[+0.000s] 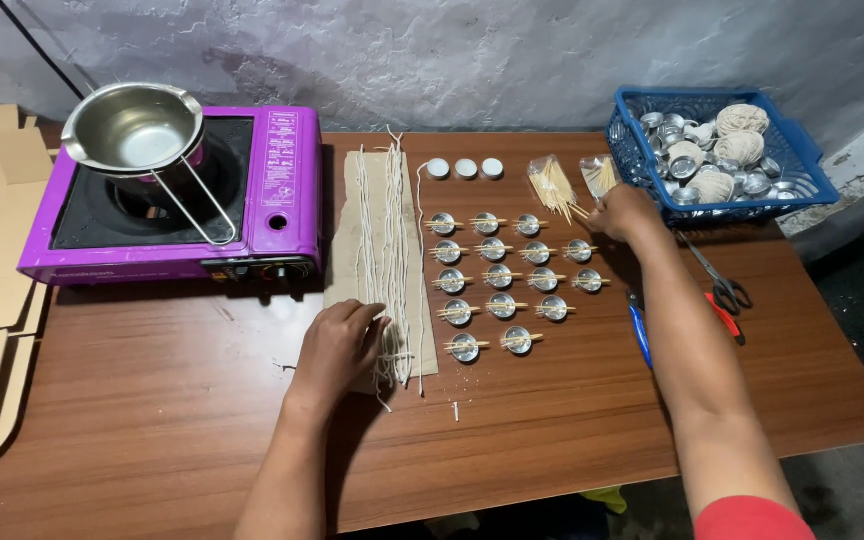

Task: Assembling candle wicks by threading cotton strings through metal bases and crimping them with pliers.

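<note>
While resting flat, fingers loose, on white wick strings (384,255) atop cardboard sheet (377,300), left hand (337,345) holds nothing; right hand (624,212) at clear stick packets (555,187) beside blue basket (812,180), grip unclear. White label on purple stove (282,160).

On the bench (152,400), a portable gas stove (177,195) sits at the back left with a pouring pot (137,130) on its burner. Right of it lies a board (377,270) carrying wick strings (392,250). Further right stand rows of tealight cups (512,278), three wax discs (465,168) behind them. A basket (722,155) holding string balls (742,135) occupies the back right corner, with scissors (717,280) in front of it.
</note>
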